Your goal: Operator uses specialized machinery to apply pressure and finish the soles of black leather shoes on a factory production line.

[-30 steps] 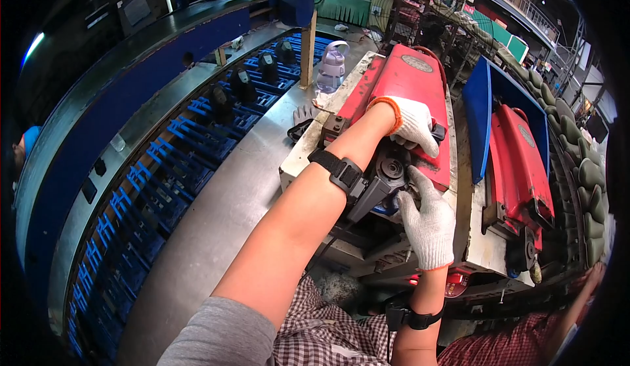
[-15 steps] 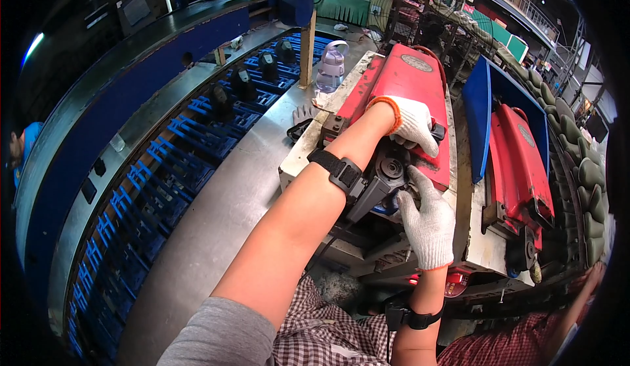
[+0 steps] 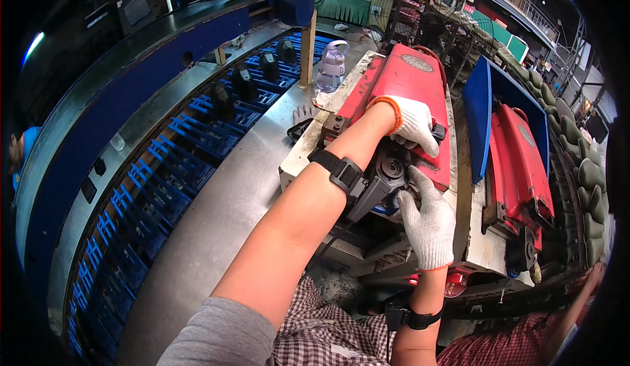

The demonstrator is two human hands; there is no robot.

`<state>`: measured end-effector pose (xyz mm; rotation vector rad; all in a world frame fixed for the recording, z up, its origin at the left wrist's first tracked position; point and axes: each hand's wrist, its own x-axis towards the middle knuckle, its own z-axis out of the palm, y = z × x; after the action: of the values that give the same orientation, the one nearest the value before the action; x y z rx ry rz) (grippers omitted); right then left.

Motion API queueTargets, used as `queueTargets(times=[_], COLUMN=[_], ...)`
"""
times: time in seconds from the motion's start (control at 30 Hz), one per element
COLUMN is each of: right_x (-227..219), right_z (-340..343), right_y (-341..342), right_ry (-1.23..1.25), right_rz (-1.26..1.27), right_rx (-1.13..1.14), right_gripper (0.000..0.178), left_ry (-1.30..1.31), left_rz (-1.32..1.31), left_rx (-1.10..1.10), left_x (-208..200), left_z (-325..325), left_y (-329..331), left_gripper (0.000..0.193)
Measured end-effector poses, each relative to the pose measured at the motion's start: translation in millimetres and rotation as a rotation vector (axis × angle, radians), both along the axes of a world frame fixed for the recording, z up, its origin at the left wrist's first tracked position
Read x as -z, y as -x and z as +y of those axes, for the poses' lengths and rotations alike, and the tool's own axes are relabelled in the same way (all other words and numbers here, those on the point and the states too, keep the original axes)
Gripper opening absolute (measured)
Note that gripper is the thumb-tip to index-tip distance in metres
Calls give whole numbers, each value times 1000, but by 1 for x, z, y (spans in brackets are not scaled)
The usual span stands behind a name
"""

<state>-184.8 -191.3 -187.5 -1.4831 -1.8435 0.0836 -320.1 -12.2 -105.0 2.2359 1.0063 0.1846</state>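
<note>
My left hand point(image 3: 415, 124), in a white knit glove with an orange cuff, is closed at the front of a red machine point(image 3: 408, 77). Its fingertips are curled underneath, hiding whatever they hold. A black knob point(image 3: 438, 132) sticks out beside its knuckles. Below it, a dark round machine part point(image 3: 392, 166) with rings sits on a grey arm-like bracket point(image 3: 369, 195). My right hand point(image 3: 430, 225), gloved likewise, has its thumb and fingers bent in against the right side of that round part. What lies between those fingertips is hidden.
A second red machine point(image 3: 520, 162) with a blue guard point(image 3: 481, 117) stands to the right. Left of me, a conveyor with blue racks point(image 3: 157, 189) carries several dark pieces. A lilac bottle point(image 3: 331, 67) is on the metal table point(image 3: 216, 225). Another person's arm point(image 3: 577, 300) shows at lower right.
The blue racks on the conveyor have shifted slightly along it. Both my hands keep the same place and pose.
</note>
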Motion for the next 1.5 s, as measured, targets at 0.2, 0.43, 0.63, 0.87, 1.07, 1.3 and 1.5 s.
queueTargets(times=[0.2, 0.43, 0.63, 0.87, 1.07, 1.3, 1.5], right_x=[0, -3, -2, 14, 3, 29, -21], right_z=[1, 0, -1, 4, -35, -20, -5], right_y=[1, 0, 3, -11, 29, 55, 40], right_ry=[21, 19, 37, 100, 601, 373, 551], right_rz=[11, 7, 2, 233, 732, 331, 153], right_rx=[0, 2, 1, -218, -312, -460, -612], right_gripper=[49, 48, 48, 47, 58, 78, 61], left_ry=[-7, -8, 4, 12, -28, 7, -232], left_rz=[0, 13, 30, 24, 34, 109, 115], left_rx=[1, 6, -8, 4, 40, 128, 75], left_x=[-1, -4, -2, -3, -3, -23, -72], left_z=[0, 0, -4, -5, 0, -5, -16], left_y=[1, -1, 3, 5, 8, 11, 22], left_gripper=[46, 46, 42, 42, 43, 36, 36])
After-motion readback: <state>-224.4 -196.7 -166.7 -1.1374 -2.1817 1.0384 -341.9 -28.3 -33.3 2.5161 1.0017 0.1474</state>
